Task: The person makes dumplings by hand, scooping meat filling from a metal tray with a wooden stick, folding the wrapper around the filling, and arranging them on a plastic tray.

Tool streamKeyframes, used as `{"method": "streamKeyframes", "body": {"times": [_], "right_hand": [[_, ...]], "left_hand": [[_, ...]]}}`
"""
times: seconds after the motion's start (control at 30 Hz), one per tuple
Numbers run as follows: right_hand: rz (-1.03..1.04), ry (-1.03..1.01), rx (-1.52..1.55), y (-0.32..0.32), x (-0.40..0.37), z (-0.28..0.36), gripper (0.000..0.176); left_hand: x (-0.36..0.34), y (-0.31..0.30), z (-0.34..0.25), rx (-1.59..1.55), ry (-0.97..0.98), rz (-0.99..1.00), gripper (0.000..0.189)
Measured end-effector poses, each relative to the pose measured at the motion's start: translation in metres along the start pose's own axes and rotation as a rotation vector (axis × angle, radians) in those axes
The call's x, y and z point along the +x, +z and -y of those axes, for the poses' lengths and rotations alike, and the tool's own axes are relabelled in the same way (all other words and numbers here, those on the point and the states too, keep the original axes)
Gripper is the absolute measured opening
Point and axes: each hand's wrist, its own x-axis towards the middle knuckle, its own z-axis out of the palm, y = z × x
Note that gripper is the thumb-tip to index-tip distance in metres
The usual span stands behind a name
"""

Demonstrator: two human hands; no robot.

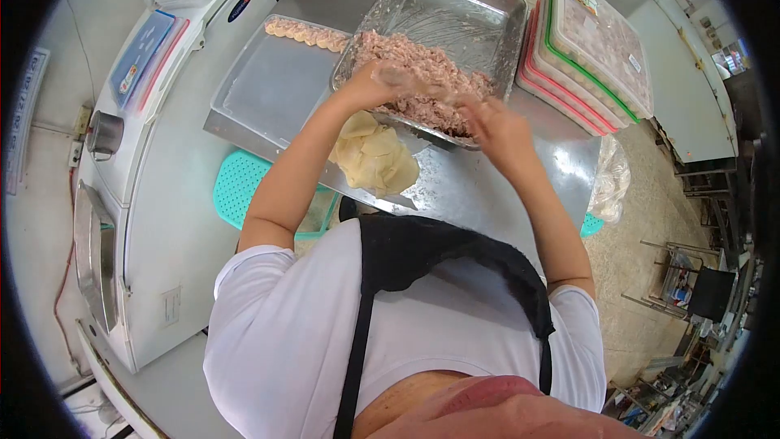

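My left hand (pixel 383 85) is above the ground meat (pixel 435 69) in a large metal tray (pixel 479 4). Its fingers look curled, but blur hides what they hold. Close to the tray's right front corner, my right hand (pixel 497 123) has its fingers drawn together and pointing toward the left hand; anything in them is too blurred to name. A pile of thin, round, pale yellow dough wrappers (pixel 374 158) lies in front of the tray, by my left forearm. To the left, a flat plastic container (pixel 272 85) has a row of filled dumplings (pixel 307 34) along its far edge.
Stacked lidded containers (pixel 585 49) with red and green rims stand right of the tray. A white freezer (pixel 183 195) bearing a metal pot (pixel 106 134) is at left. A turquoise stool (pixel 240 187) sits under the steel table (pixel 487 195). A plastic bag (pixel 609 179) hangs at right.
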Motion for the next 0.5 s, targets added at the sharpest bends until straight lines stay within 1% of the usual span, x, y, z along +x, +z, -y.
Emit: {"method": "streamKeyframes", "body": {"times": [0.03, 0.07, 0.1, 0.13, 0.2, 0.23, 0.27, 0.3, 0.33, 0.37, 0.43, 0.47, 0.5], "right_hand": [[-0.003, -0.019, 0.009, 0.029, -0.001, -0.016, 0.027], [-0.007, -0.032, 0.018, 0.044, -0.005, -0.024, 0.026], [0.175, 0.119, -0.151, 0.028, -0.002, -0.020, 0.026], [0.169, 0.114, -0.161, 0.023, -0.002, -0.028, 0.026], [0.228, 0.200, -0.217, 0.021, -0.015, -0.043, 0.025], [0.268, 0.307, -0.231, -0.002, -0.015, -0.022, 0.027], [0.267, 0.323, -0.235, -0.015, -0.018, -0.011, 0.027], [0.190, 0.379, 0.003, -0.027, -0.019, -0.001, 0.029], [0.112, 0.424, 0.240, -0.033, -0.020, 0.007, 0.031], [0.106, 0.428, 0.234, -0.035, -0.020, 0.018, 0.031], [0.063, 0.240, 0.522, -0.029, -0.019, 0.045, 0.032], [0.055, 0.249, 0.517, -0.024, -0.015, 0.055, 0.032], [0.134, 0.216, 0.498, -0.018, -0.010, 0.065, 0.032]], "left_hand": [[0.002, 0.000, 0.005, -0.003, 0.001, 0.004, 0.041], [0.004, -0.001, 0.008, 0.167, -0.035, 0.042, 0.045], [0.006, -0.001, 0.009, 0.336, -0.066, 0.071, 0.049], [0.001, -0.004, 0.001, 0.334, -0.058, 0.062, 0.049], [-0.020, -0.011, -0.016, 0.139, -0.002, -0.101, 0.051], [-0.024, -0.016, -0.024, 0.135, 0.002, -0.088, 0.051], [-0.026, -0.021, -0.032, 0.050, 0.197, -0.103, 0.050], [-0.027, -0.027, -0.039, -0.036, 0.395, -0.125, 0.048], [-0.029, -0.031, -0.043, -0.041, 0.405, -0.122, 0.048], [-0.033, -0.034, -0.045, -0.001, 0.393, -0.098, 0.049], [-0.034, -0.045, -0.048, 0.038, 0.387, -0.063, 0.050], [-0.031, -0.051, -0.050, -0.037, 0.388, 0.110, 0.045], [-0.030, -0.057, -0.049, -0.112, 0.387, 0.284, 0.041]]}}
